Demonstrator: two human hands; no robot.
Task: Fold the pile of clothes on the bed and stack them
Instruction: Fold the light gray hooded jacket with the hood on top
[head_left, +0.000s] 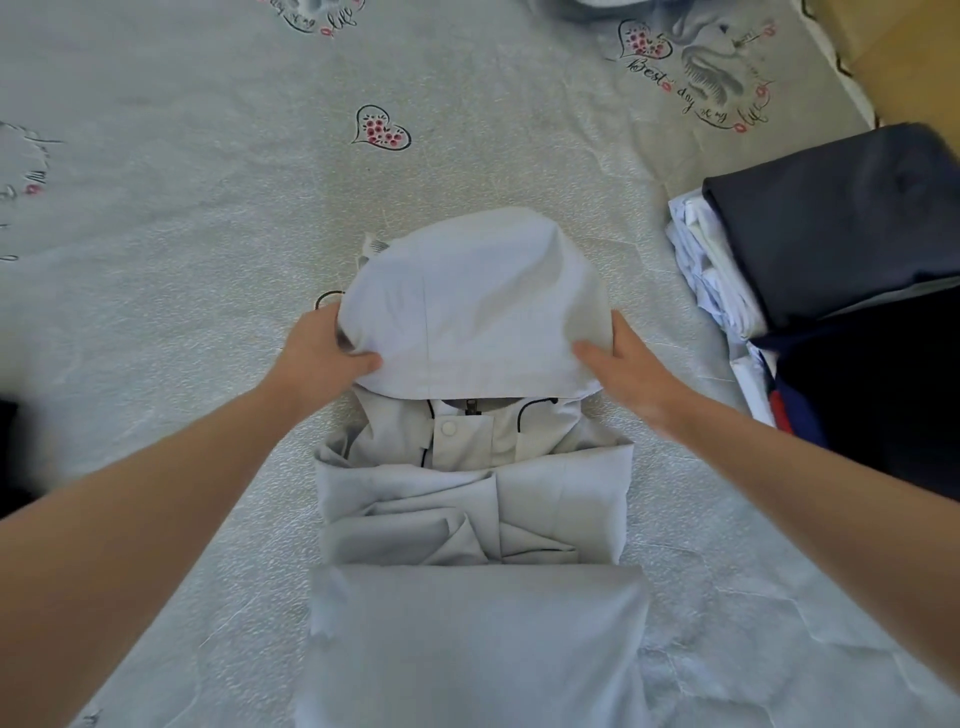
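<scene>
A light grey hooded jacket (475, 519) lies on the bed in front of me, its sleeves folded across the chest and its bottom part folded up toward me. Its hood (475, 306) is lifted and bulges upward. My left hand (322, 356) grips the hood's left edge, thumb on top of the cloth. My right hand (631, 366) grips the hood's right edge the same way. A stack of folded clothes (831, 244), dark navy on top with white pieces under it, sits at the right.
The bed sheet (208, 260) is pale grey with heart and swan prints. A bluish garment (597, 8) shows at the top edge. The bed's edge and a tan floor (914, 62) lie at top right. Something dark (8, 447) sits at the left edge.
</scene>
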